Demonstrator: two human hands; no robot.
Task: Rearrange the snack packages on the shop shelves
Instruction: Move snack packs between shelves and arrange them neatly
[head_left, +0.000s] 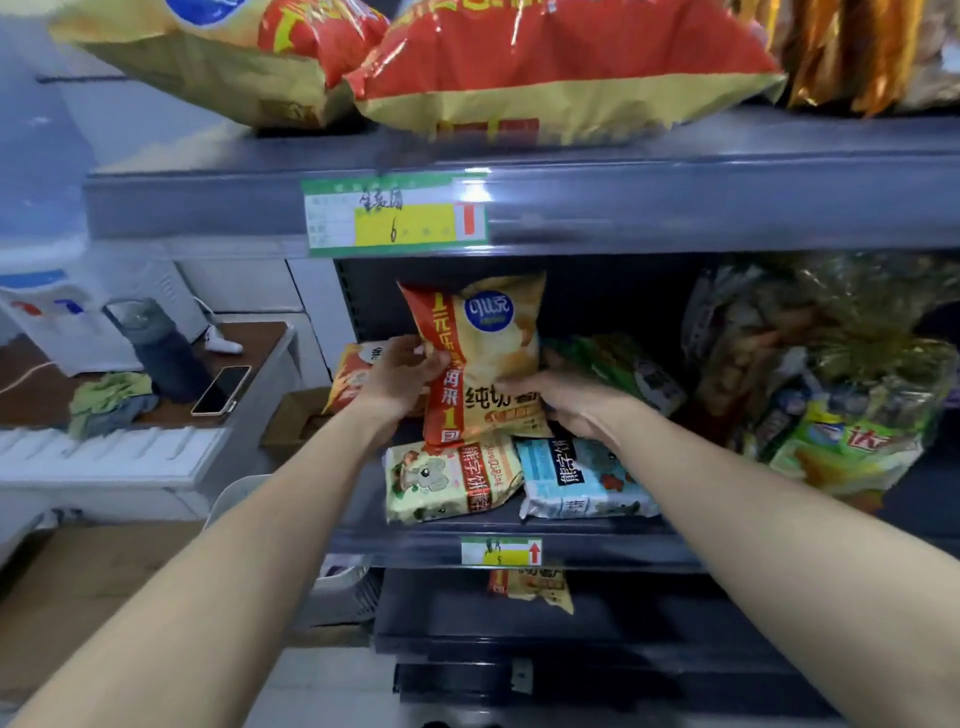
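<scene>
Dim shop aisle, dark grey shelving, pale wall and clutter off at 9 o'clock. At centre, on the middle shelf (519, 551), a yellow-and-red chip bag (483, 358) held upright above the shelf floor. Left hand (400, 376) clamped on its red left edge, fingers wrapped over the front; right hand (566, 402) gripping its lower right corner, fingers curled behind the pack. Directly at 6 o'clock from the bag, a cream biscuit pack (449, 480) lying flat, and just beside it at 5 o'clock a blue-and-white biscuit pack (582, 483). At 9 o'clock, behind the left hand, another orange snack bag (353, 374). At 3 o'clock, green packets (623, 369) and clear bags of snacks (810, 358). At 12 o'clock, on the top shelf (675, 202), big red-and-yellow bags (561, 62) above a price tag (395, 215). Far at 9 o'clock, a bench (260, 338) with a phone (221, 389) and dark bottle (156, 348).
</scene>
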